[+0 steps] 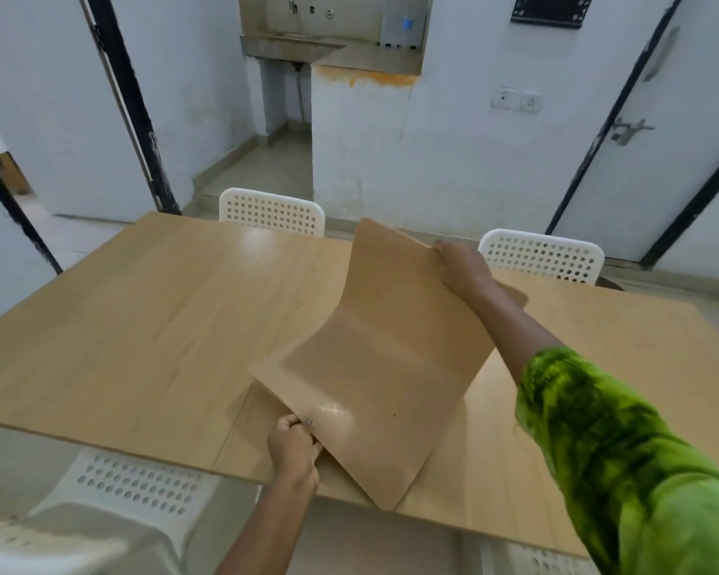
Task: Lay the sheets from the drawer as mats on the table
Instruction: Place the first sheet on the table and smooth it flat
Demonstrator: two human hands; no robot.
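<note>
**Two hands on one tan sheet over the table**

Four white perforated chairs ring the wooden table (142,317), which serves as landmark. Left of the sheet, at the table's near edge, stands one chair (138,487); beyond the table's far edge stands a second chair (272,211).

The left hand (293,448) reaches up from the table's near edge, forearm bare, its fingers (287,425) pinched shut on the near left edge of the sheet. A ring-like glint shows at that pinch. The tan sheet (382,367) lies partly on the table's middle-right area, its near corner hanging past the near edge, its far half curled upward. I count one sheet for certain; a second tan edge shows beneath it, too hidden to tell.

The right hand (459,267) stretches across the table in a green patterned sleeve (623,441), clamped on the sheet's raised far right edge. Behind it stands a third chair (542,255); a fourth chair (544,564) peeks in below the near edge.

No readable writing shows anywhere.
</note>
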